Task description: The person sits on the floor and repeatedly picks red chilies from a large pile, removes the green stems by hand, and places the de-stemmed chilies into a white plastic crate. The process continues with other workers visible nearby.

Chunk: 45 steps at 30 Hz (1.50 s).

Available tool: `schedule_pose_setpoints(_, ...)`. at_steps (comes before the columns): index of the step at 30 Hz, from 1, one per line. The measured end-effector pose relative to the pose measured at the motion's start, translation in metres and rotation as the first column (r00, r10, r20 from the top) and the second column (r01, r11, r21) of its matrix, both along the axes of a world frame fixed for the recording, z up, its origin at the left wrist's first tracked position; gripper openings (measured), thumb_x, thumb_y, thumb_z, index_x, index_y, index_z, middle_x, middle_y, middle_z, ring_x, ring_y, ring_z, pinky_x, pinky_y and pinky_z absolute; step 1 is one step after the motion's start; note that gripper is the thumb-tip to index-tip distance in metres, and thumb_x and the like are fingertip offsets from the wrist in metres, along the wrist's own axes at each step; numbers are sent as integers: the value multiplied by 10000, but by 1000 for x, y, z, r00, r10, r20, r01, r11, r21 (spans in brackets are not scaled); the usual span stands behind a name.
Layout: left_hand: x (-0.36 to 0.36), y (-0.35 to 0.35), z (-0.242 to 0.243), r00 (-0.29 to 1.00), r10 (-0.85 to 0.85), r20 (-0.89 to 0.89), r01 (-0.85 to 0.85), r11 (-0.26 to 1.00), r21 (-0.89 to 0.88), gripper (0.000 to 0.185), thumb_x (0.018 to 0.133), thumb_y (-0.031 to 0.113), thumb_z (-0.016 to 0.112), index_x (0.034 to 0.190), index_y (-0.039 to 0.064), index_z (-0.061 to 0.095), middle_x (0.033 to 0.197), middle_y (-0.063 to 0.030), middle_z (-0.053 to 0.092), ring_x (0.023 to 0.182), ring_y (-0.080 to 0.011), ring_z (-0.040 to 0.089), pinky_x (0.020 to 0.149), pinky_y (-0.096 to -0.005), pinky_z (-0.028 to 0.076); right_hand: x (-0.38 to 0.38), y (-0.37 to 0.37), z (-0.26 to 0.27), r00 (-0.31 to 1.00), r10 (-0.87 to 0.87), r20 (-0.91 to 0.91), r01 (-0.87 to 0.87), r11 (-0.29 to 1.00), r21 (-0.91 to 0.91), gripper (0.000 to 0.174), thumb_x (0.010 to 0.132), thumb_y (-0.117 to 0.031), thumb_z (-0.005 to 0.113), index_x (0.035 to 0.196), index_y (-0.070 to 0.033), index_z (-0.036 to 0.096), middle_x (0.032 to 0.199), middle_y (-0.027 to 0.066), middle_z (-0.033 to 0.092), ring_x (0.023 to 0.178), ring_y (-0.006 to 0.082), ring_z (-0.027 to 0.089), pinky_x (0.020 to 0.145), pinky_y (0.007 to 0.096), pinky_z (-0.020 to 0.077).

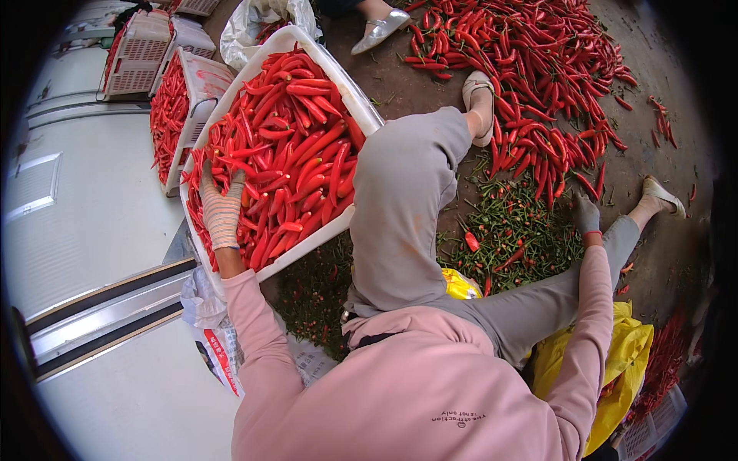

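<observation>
My left hand (pixel 220 218), in a striped knit glove, rests on the red chili peppers (pixel 305 132) in a white plastic crate (pixel 346 72). Its fingers are spread, with peppers between and under them; no firm grip shows. Many of these peppers have no stems. On the other side, my right hand (pixel 587 216) wears a grey-coated glove and reaches to the near edge of a heap of red chili peppers (pixel 536 75) on the floor. Its fingertips are beside a few peppers, and whether it pinches one is unclear. Green pepper stems (pixel 519 236) lie between my legs.
More pepper-filled crates (pixel 204 86) stand at the upper left near a white panelled surface (pixel 104 190). A white sack (pixel 236 34) and another person's shoe (pixel 383 30) are beyond my crate. A yellow bag (pixel 617 351) lies beside my right arm.
</observation>
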State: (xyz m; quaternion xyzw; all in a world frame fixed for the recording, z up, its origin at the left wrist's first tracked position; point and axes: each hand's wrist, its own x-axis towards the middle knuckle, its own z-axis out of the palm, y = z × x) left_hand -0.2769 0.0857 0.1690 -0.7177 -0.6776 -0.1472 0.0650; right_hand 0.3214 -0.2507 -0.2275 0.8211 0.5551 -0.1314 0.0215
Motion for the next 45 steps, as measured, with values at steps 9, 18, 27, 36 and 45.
schedule_pose_setpoints(9,235,-190,-38,-73,-352,933,975,170,140,324,806,133,697,1105,33,624,1085,-124,643,1006,-257,624,850,-346,483,-65,-6,31,908,-182,-378,274,939,206,176,876,-145,562,1013,-71,643,965,156,661,908,336,635,775,397,505)
schedule_pose_setpoints(18,298,-264,-206,483,155,862,872,-177,-457,233,889,56,585,1110,-16,608,1018,-66,665,936,-123,607,839,-260,491,-31,-31,45,597,-639,-485,735,678,11,330,878,-318,514,1055,-76,650,977,219,653,947,374,624,820,422,476)
schedule_pose_setpoints(27,302,-267,-265,394,622,677,897,-100,-431,228,912,107,567,1122,28,606,954,-42,663,742,-69,574,669,-212,489,-68,33,17,766,-593,-249,505,794,-339,567,801,-555,560,1093,-76,641,1066,200,651,1020,351,615,883,445,469)
schedule_pose_setpoints(36,302,-273,-275,466,620,631,806,-3,-592,174,875,111,590,1026,38,637,859,-35,668,710,-99,603,635,-251,508,-46,50,-23,552,-786,-279,774,608,-179,614,769,-540,601,1113,-32,606,1094,249,632,1031,401,607,875,485,449)
schedule_pose_setpoints(45,301,-272,-294,381,623,683,820,114,-562,135,857,53,613,982,45,663,856,-37,681,738,-94,613,640,-248,497,-35,44,-2,759,-651,10,636,739,-223,397,898,-386,468,1105,-78,610,1059,211,657,986,375,632,817,485,452)
